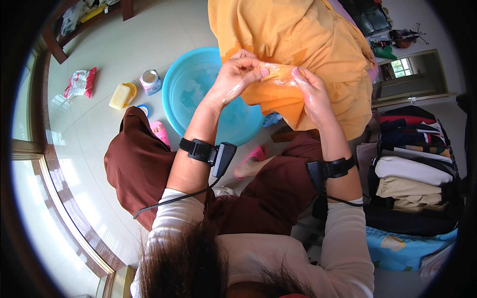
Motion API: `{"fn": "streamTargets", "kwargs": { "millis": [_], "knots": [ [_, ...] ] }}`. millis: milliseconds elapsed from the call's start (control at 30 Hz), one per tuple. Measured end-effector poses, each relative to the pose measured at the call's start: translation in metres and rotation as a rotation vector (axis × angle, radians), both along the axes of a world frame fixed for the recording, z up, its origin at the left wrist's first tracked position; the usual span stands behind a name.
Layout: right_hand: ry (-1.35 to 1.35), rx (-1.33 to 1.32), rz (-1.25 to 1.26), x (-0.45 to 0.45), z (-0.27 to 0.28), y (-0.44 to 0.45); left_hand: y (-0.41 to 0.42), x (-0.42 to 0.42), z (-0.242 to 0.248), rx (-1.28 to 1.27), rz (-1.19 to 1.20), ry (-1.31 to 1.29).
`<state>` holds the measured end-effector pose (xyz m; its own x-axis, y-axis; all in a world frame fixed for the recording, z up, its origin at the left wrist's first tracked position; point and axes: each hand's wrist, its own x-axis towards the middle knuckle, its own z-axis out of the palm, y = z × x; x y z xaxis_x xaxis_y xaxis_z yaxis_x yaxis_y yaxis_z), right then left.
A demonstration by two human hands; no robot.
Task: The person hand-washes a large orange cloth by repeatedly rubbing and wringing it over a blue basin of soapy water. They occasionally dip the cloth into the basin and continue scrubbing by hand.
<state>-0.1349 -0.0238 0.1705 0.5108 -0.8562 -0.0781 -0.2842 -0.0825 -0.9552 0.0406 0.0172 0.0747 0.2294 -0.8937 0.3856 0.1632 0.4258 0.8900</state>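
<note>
A large orange cloth (275, 33) spreads in front of me and hangs partly over a blue plastic basin (169, 93). Soapy water (199, 91) lies in the basin. My left hand (238, 74) pinches a wet, darker stretch of the cloth between thumb and fingers. A short span away, my right hand (313, 91) grips the same stretch, its thumb on top. White lather coats the fabric between the two hands and part of my left wrist. What the far side of the cloth rests on is hidden.
Left of the basin on the tiled floor are a soap bar (120, 96) by a yellow dish (131, 95), an open jar (150, 82), a blue-rimmed lid (143, 110) and a red-and-white packet (81, 82). Folded clothes (413, 167) are stacked at right. Cables run from my forearm straps (199, 151).
</note>
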Motion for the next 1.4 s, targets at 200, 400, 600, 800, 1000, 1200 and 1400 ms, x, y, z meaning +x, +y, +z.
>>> {"fn": "streamTargets", "kwargs": {
  "millis": [200, 400, 600, 800, 1000, 1200, 1400],
  "knots": [
    [-0.010, -0.122, -0.024, 0.016, -0.007, 0.001, -0.005, -0.020, 0.001, 0.143, -0.154, 0.767],
    [0.473, -1.448, 0.231, 0.041, -0.026, 0.018, -0.001, -0.066, 0.016, 0.400, -0.067, 1.107],
    [0.794, -1.329, 0.019, 0.064, -0.048, 0.018, 0.000, -0.066, 0.008, 0.449, 0.055, 1.236],
    [0.678, -1.313, 0.046, 0.072, -0.064, 0.018, -0.021, -0.044, -0.049, 0.414, -0.067, 1.105],
    [0.610, -1.269, 0.117, 0.064, -0.072, 0.024, -0.017, -0.050, -0.052, 0.261, -0.157, 1.302],
    [0.654, -1.023, 0.007, 0.068, -0.059, 0.017, -0.013, -0.048, -0.030, 0.297, -0.129, 1.181],
    [0.882, -1.011, -0.024, 0.058, -0.056, 0.004, -0.010, -0.068, 0.005, 0.381, 0.127, 1.172]
  ]
}}
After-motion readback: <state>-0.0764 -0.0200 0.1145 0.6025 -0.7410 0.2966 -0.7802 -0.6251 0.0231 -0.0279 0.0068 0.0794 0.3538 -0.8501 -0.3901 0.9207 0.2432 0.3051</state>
